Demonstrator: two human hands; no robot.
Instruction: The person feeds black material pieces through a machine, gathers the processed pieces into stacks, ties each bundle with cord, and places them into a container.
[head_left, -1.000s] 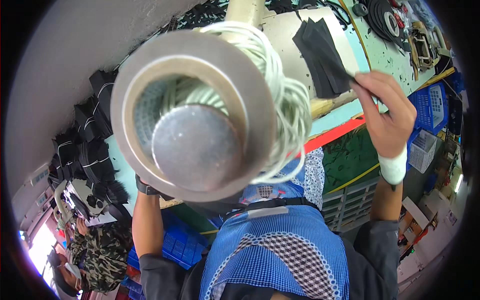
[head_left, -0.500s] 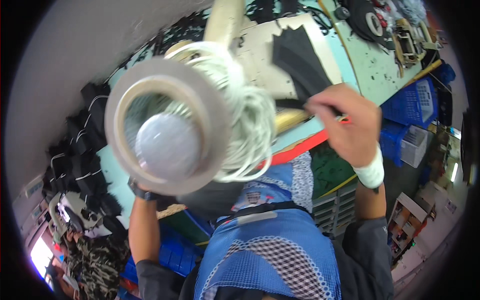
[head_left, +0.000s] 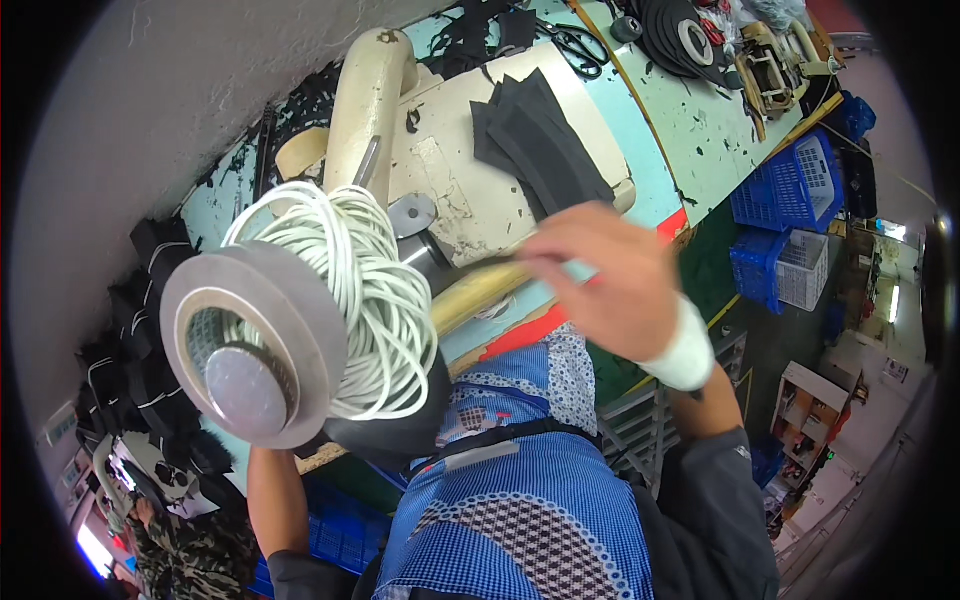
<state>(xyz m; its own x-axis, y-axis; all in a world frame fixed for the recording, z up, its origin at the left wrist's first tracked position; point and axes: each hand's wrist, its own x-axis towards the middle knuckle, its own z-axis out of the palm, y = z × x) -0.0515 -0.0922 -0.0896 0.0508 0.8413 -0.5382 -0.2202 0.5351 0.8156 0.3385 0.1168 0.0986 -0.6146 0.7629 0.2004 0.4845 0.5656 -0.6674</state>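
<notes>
My right hand [head_left: 610, 285], blurred by motion and with a white band at its wrist, pinches the end of a thin dark strip [head_left: 485, 264]. That strip runs left toward the metal part [head_left: 425, 255] of a cream sewing machine [head_left: 365, 100]. Above my fingers, black fabric pieces [head_left: 540, 130] lie overlapped on the machine's flat bed. Of my left arm only the forearm [head_left: 277, 500] shows; the hand is hidden behind a large grey ring [head_left: 310, 340] with a metal knob [head_left: 245, 388]. A hank of white cord [head_left: 375, 310] hangs beside the ring.
Scissors [head_left: 575, 45] lie at the table's far side, with dark scraps around. Blue baskets [head_left: 790, 185] stand at the right, below a second table [head_left: 690, 150]. Bundled black pieces [head_left: 165, 250] are stacked at the left, near another person in camouflage clothing [head_left: 195, 540].
The whole view has shifted, so the ring and cord sit farther left and lower. More of the machine shows. My right hand, still pinching the strip, appears farther left and lower.
</notes>
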